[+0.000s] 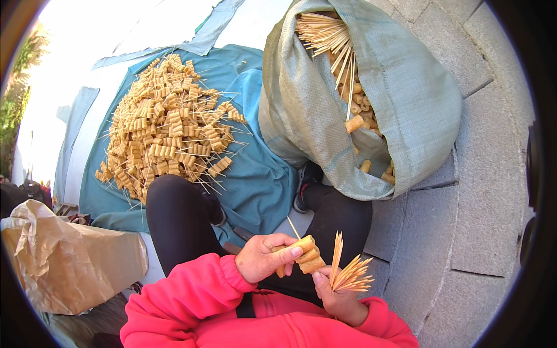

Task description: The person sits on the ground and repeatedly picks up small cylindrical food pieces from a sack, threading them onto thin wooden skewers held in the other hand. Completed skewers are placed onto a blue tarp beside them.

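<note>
My left hand grips several short tan ribbed tube-shaped food pieces lined up side by side, with a thin wooden skewer sticking out beyond them. Close on the right, my right hand is closed around a bundle of pointed wooden skewers; its fingertips are at the lower end of the pieces. Ahead on the left lies a large heap of skewered pieces on a teal cloth. An open woven plastic sack on the right holds loose pieces and more skewers.
My knees in black trousers stand between my hands and the heap. Crumpled brown paper lies at the left, near dark items. Grey paving slabs extend along the right, and a white surface lies behind the cloth.
</note>
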Demonstrator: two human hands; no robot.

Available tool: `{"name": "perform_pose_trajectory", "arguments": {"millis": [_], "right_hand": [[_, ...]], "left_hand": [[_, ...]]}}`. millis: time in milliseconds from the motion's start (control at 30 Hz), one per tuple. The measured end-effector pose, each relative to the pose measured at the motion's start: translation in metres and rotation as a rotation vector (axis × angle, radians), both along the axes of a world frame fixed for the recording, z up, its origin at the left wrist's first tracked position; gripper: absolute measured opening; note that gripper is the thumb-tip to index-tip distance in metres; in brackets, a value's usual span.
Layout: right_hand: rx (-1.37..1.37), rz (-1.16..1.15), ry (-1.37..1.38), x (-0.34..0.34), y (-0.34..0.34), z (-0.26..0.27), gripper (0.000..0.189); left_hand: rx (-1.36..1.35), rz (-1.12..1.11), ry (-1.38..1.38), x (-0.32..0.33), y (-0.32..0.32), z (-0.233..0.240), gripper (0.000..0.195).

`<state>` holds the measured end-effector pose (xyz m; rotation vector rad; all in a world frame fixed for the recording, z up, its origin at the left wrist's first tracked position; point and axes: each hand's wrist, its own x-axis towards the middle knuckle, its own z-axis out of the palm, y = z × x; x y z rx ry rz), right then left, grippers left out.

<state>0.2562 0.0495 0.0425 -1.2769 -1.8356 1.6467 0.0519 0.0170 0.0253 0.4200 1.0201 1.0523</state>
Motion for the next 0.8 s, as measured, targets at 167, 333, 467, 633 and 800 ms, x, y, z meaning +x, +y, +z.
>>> {"name": "perform_pose_trajectory", "arguments": {"millis": [167,333,467,633,800], "right_hand": [[-0.258,0.009,0.002,0.006,0.006,0.011,0.013],[-0.343,0.098,0.002,0.011,0.003,0.012,0.013],[-0.349,0.195,0.074,0.006,0.007,0.017,0.014],[-0.379,0.172,0.088,0.004,0.009,0.021,0.013],[-0.426,0.230,0.016,0.003,0.022,0.027,0.015]], "left_hand": [[0.116,0.235,-0.316,-0.017,0.001,-0.018,0.041],[0.280,0.296,-0.095,-0.027,0.001,-0.019,0.041],[0.430,0.226,0.280,-0.030,-0.002,-0.020,0.040],[0.646,0.109,0.805,-0.037,-0.001,-0.013,0.047],[0.799,0.022,1.126,-0.044,0.003,-0.011,0.058]]}}
